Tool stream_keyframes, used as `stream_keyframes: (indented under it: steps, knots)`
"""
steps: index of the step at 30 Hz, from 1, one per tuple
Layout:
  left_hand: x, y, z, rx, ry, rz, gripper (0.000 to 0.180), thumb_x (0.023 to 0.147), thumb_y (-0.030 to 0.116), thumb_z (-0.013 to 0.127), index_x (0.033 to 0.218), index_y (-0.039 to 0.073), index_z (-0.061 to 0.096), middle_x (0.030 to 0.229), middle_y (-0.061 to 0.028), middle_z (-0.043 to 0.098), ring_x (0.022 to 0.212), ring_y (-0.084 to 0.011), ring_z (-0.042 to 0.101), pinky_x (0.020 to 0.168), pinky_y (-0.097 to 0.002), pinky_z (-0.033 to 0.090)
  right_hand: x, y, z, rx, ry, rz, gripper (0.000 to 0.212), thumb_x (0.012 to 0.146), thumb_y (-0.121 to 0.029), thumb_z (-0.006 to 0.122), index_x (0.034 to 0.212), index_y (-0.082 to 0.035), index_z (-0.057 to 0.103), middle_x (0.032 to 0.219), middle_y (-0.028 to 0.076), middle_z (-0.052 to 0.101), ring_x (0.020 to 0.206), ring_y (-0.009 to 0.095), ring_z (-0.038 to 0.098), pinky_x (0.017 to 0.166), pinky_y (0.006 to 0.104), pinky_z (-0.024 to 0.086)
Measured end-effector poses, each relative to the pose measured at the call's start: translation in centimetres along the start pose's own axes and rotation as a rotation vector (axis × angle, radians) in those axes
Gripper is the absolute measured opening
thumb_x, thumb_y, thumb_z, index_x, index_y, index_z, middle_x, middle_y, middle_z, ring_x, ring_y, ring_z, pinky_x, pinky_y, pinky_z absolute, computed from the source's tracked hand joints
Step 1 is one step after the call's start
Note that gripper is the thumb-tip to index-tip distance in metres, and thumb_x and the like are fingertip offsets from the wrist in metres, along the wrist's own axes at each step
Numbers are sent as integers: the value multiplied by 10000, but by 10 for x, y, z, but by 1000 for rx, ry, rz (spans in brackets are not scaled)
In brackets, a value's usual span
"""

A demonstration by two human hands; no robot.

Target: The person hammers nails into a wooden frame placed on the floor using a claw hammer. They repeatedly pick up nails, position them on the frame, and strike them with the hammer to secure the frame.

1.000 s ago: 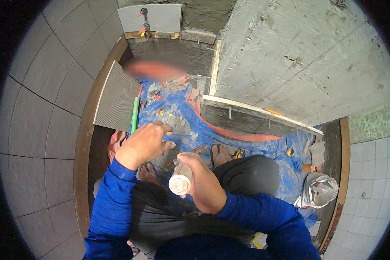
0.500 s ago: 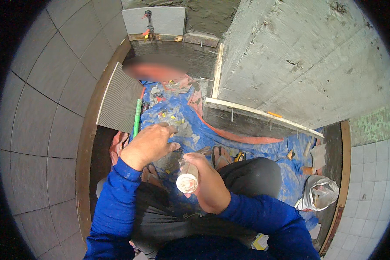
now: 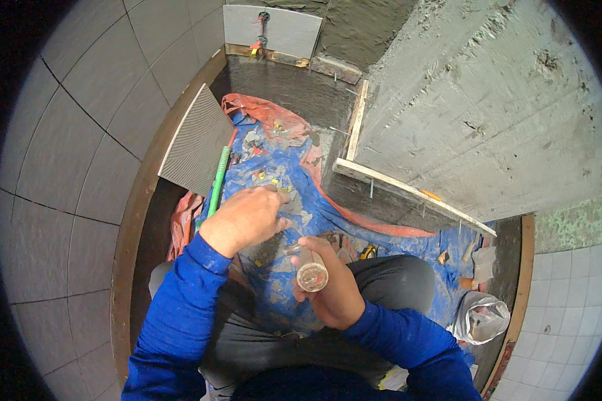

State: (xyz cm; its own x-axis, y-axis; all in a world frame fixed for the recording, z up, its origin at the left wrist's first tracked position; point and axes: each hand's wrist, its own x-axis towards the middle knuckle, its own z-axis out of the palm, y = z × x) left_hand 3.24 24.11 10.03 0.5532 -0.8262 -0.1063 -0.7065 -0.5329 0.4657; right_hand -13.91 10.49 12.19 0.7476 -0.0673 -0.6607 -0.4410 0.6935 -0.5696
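Observation:
My right hand (image 3: 333, 284) is wrapped round a short, pale cylinder (image 3: 312, 275) whose round, dirty end faces up; its lower part is hidden, so I cannot tell its kind. To the left and a little farther off, my left hand (image 3: 247, 217) hangs with its thumb and fingers apart, and no thing shows in it. Below both hands a blue tarp (image 3: 277, 301) lies over the floor, strewn with grey mortar crumbs and small yellow and red bits. Beyond my left wrist is a green tube (image 3: 219, 177), next to a leaning tile (image 3: 197, 144) with a ridged face.
Grey tiles (image 3: 67, 160) cover the left wall above a wooden batten (image 3: 132, 200). Wooden strips (image 3: 415, 196) and nails edge the rough concrete slab (image 3: 475, 120) at the right. A white bag (image 3: 481, 317) stands by the right wall. Red sheeting (image 3: 264, 113) lies at the far end.
The view has shifted, so the surroundings sit differently in the picture. The pale cylinder remains in my right hand, its end tilted slightly. My left hand keeps about the same pose.

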Motion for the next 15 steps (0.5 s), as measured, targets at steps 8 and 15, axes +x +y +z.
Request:
stream_keyframes:
  steps: [8,15]
  knots:
    - [-1,-1,-2,-5,-15,-9,412,906,273,776,1215,11,702,1139,-237,726,1082,-436,696,957,-504,554,2,2,1,-11,14,1,346,1015,-392,663,1248,-144,598,1003,55,624,657,190,600,581,353,475]
    - [1,2,-3,-20,-19,-11,411,901,267,780,1209,5,706,1145,-246,727,1091,-438,693,954,-505,553,3,1,0,-11,35,-7,337,1018,-393,652,1241,-146,603,991,54,621,660,191,590,591,360,468]
